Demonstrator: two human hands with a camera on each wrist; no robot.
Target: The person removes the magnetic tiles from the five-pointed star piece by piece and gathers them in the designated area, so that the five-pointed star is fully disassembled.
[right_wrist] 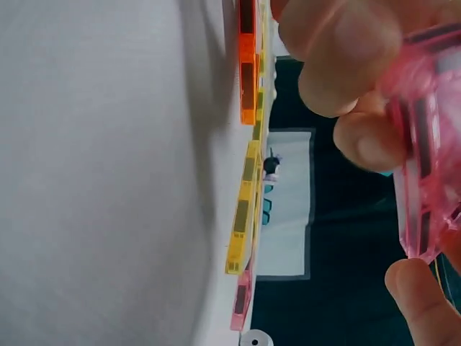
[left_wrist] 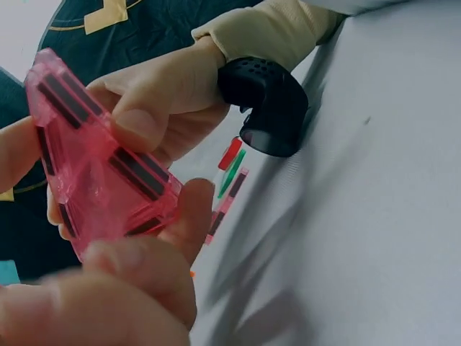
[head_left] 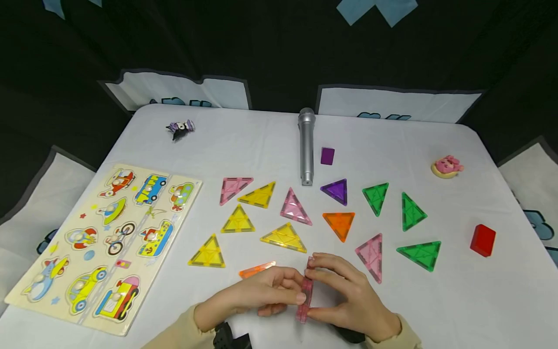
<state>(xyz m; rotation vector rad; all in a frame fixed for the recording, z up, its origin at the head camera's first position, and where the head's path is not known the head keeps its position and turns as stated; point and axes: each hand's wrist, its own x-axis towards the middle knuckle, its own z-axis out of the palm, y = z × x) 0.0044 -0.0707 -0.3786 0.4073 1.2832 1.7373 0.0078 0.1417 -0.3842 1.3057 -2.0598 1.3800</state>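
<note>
Near the front of the table, both hands hold a pink triangular magnetic tile (head_left: 305, 295) upright, edge-on to the head view. My left hand (head_left: 271, 290) pinches its left side with the thumb, the other fingers curled. From the other side, my right hand (head_left: 350, 293) grips it between thumb and fingertips at its two ends. Dark magnet strips show through the clear pink plastic of the tile (left_wrist: 101, 173) in the left wrist view. Whether it is one tile or several stacked, I cannot tell. An orange triangular tile (head_left: 257, 269) lies just beyond the left hand.
Yellow (head_left: 208, 252), pink (head_left: 371, 258), green (head_left: 420, 254), orange (head_left: 339, 225) and purple (head_left: 336, 191) triangular tiles lie spread mid-table. A wooden vehicle puzzle (head_left: 146, 223) covers the left side. Behind stand a grey microphone (head_left: 307, 145) and purple block (head_left: 327, 156); a red block (head_left: 483, 240) lies right.
</note>
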